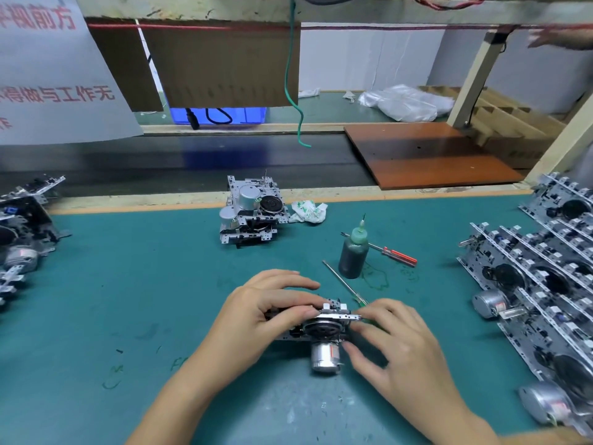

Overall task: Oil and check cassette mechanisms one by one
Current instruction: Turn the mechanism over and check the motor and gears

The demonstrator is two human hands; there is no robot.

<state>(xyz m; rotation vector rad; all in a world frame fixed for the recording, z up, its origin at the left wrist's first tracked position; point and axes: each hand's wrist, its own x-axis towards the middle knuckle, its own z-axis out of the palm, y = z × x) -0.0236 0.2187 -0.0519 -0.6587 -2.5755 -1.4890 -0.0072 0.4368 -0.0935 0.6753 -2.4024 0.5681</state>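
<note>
My left hand [266,311] fingers curl over the cassette mechanism [321,329], gripping its far edge; my right hand [390,345] pinches its right end. The oil bottle [354,252] stands beyond the mechanism, nearer my right hand.

Both forearms reach in from below and converge. The left hand [256,311] lies palm down, fingers curled over the cassette mechanism [321,329]; the right hand [394,345] grips its right side with bent fingertips
</note>
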